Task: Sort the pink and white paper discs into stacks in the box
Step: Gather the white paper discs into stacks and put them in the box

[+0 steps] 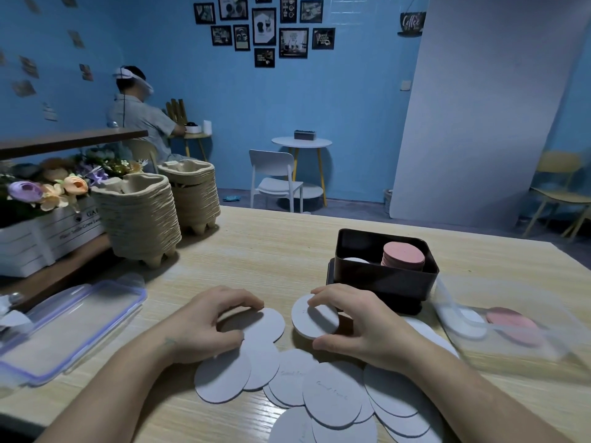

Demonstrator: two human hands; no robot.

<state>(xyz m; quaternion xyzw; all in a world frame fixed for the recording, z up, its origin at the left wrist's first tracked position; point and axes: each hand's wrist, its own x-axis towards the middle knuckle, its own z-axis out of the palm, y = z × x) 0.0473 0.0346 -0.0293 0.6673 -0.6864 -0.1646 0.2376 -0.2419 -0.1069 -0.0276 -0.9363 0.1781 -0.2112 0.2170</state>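
Observation:
A dark box (380, 284) stands on the wooden table at centre right. Inside it a stack of pink discs (403, 255) fills the right side and a low white disc (355, 260) shows on the left. Several loose white discs (332, 393) lie spread on the table near me. My right hand (355, 324) grips a small stack of white discs (315, 318), tilted, just in front of the box. My left hand (208, 324) rests with its fingertips on a flat white disc (262, 324), pinching its edge.
A clear plastic lid (73, 327) lies at the left. A clear bag (499, 321) with pink and white discs lies at the right. Two stacks of pulp cup trays (140, 215) and a white flower crate (41, 235) stand at the back left. A person sits far behind.

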